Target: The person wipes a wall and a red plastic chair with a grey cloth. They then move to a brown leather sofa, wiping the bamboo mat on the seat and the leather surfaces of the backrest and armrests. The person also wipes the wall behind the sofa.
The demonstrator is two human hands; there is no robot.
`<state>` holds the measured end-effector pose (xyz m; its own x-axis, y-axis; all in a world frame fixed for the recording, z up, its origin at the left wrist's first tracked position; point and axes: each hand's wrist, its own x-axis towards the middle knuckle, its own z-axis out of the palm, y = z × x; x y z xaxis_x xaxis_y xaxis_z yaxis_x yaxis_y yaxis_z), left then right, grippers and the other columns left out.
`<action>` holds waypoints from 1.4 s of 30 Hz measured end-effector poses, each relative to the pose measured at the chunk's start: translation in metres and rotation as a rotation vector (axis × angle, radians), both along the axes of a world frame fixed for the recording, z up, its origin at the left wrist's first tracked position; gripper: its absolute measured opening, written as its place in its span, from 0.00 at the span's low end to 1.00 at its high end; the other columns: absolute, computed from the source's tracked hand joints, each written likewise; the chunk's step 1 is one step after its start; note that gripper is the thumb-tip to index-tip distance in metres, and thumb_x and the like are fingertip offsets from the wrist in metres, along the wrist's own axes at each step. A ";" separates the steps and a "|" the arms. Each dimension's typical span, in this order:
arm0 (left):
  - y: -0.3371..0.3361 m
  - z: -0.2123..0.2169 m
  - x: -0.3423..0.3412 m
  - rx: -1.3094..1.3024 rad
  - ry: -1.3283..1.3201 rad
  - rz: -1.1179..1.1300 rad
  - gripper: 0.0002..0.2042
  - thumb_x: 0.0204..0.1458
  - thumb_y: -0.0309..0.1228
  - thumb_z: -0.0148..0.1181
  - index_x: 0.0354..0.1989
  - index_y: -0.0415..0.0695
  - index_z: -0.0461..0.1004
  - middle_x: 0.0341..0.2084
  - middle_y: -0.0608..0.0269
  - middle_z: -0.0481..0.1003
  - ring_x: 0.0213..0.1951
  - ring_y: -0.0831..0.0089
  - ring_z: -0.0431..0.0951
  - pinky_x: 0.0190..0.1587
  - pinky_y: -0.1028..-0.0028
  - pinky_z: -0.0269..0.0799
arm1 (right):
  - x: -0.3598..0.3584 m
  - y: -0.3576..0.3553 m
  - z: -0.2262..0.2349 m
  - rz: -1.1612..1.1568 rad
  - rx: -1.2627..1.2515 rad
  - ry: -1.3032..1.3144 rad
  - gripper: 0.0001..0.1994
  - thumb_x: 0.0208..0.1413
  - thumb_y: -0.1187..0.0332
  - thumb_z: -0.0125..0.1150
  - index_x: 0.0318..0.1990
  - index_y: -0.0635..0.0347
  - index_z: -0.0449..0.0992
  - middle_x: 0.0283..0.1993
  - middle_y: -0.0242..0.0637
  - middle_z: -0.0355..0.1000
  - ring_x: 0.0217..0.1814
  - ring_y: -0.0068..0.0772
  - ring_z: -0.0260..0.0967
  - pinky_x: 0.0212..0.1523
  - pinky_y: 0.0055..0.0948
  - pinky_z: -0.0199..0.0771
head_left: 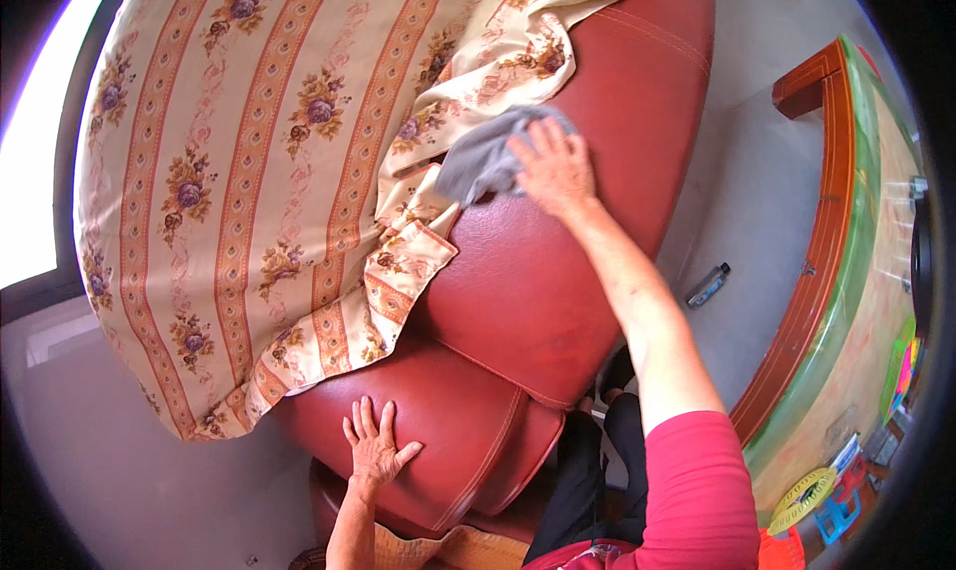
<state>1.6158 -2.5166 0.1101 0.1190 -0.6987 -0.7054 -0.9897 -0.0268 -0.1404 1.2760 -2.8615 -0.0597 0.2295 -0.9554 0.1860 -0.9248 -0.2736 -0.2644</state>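
A red leather sofa (533,291) stretches out in front of me, its back and far side draped with a cream floral striped cover (269,162). On the seat, my right hand (558,170) presses a crumpled grey cloth (483,162) against the leather, beside the bunched edge of the cover. The thumb and fingertips are partly lost against the cloth. My left hand (378,451) rests on the red armrest (448,411) with its fingers spread and nothing in it. The cover's folded corner hangs just beyond that hand.
To the right stands a low table with a brown wooden edge (822,231) and green border. A small dark-and-blue object (708,285) lies on the grey floor (732,172) between. A yellow basket (803,500) and blue plastic item (836,515) are at lower right; a bright window (40,152) is left.
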 end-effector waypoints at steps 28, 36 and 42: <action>-0.115 -0.136 -0.255 -0.380 0.573 0.140 0.40 0.54 0.52 0.50 0.69 0.46 0.40 0.66 0.37 0.32 0.67 0.40 0.33 0.64 0.43 0.33 | -0.093 0.205 0.015 -0.189 0.562 -1.455 0.13 0.53 0.70 0.58 0.47 0.57 0.75 0.53 0.41 0.70 0.58 0.35 0.66 0.54 0.37 0.67; -0.176 -0.171 -0.318 -0.582 0.273 -0.411 0.41 0.48 0.65 0.45 0.66 0.50 0.53 0.67 0.41 0.39 0.67 0.40 0.35 0.61 0.36 0.34 | -0.250 0.322 -0.201 -1.252 0.477 -0.964 0.14 0.50 0.64 0.61 0.42 0.62 0.74 0.36 0.43 0.76 0.40 0.39 0.74 0.44 0.33 0.72; -0.273 -0.183 -0.397 -0.743 0.201 -0.488 0.41 0.45 0.62 0.52 0.67 0.57 0.51 0.67 0.49 0.42 0.68 0.46 0.38 0.60 0.36 0.38 | -0.302 0.350 -0.248 -1.329 0.846 -0.704 0.25 0.47 0.59 0.63 0.52 0.60 0.68 0.44 0.53 0.70 0.49 0.51 0.68 0.50 0.41 0.68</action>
<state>1.2187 -2.7901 -0.0734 -0.3860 -0.9220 -0.0290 -0.9188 0.3871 -0.0777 0.9739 -2.5114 -0.3081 -0.6344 -0.2865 -0.7179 -0.0371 0.9390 -0.3420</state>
